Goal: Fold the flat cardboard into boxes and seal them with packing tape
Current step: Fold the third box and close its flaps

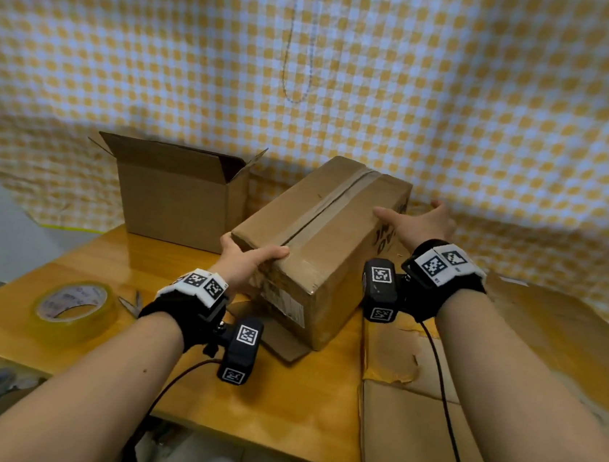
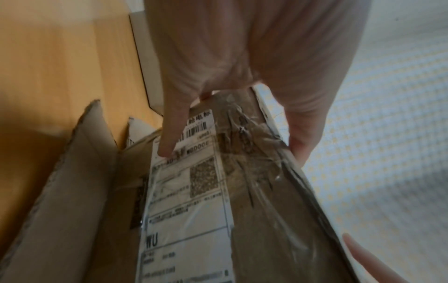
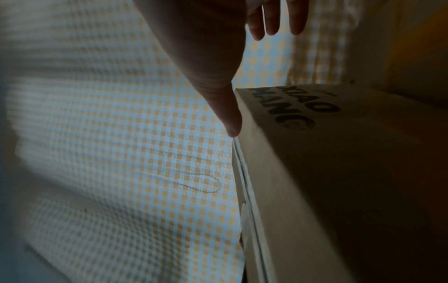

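Observation:
A brown cardboard box [image 1: 325,233] with a strip of tape along its top seam sits tilted over the middle of the table. My left hand [image 1: 254,259] grips its near left corner, thumb on top and fingers on the end face. In the left wrist view a finger [image 2: 169,137] lies on the white shipping label [image 2: 189,191] of the box [image 2: 261,201]. My right hand [image 1: 410,220] is at the box's right side with its fingers straight. Its thumb [image 3: 232,122] touches the top edge of the printed side [image 3: 339,172].
An open-topped box [image 1: 181,201] stands at the back left. A roll of clear tape [image 1: 74,307] and scissors [image 1: 131,304] lie at the front left of the wooden table [image 1: 276,398]. Flat cardboard [image 1: 418,414] lies at the right. Checkered cloth [image 1: 352,65] hangs behind.

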